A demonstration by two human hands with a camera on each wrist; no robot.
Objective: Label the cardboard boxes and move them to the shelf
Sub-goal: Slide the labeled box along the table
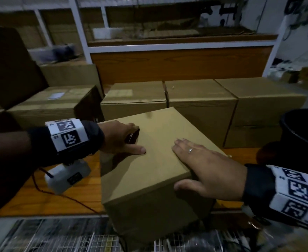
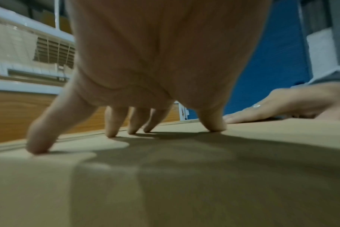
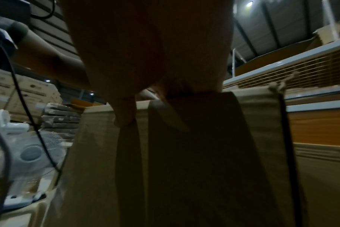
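Both hands' fingers spread flat on cardboard box [image 1: 155,153] top, box overhanging shelf edge [image 1: 46,202]

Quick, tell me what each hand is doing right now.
Left hand: open, fingers spread, tips pressing the cardboard box top.
Right hand: open, flat on the box top, thumb over its edge.

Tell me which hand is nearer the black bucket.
Right. The right hand lies flat on the right side of the cardboard box top, the side toward the black bucket. The left hand touches the top's left side, farther away.
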